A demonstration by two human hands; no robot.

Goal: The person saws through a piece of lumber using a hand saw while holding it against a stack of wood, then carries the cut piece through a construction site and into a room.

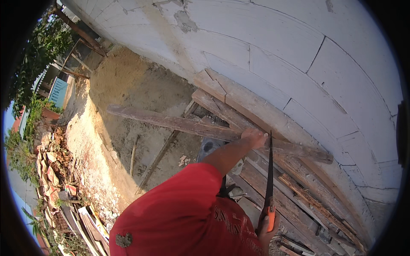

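Clasping the saw (269, 183) by its orange handle (271, 219), the right grip (267, 234) is apart from the plank (166, 120); the left grip (254, 137) lies on it, closure unclear

One black-bladed, orange-handled handsaw (269, 187) in the right hand (267, 234); ahead of that grip, one long weathered brown wooden plank (171, 121) under the left hand (255, 138); beyond both, a whitish block wall (277, 68).

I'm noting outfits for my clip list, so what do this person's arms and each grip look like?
The left arm has a short red sleeve, bare below it with no wristband showing. The left grip is an ungloved hand. The right grip, partly hidden, also looks ungloved; I can't make out its sleeve.
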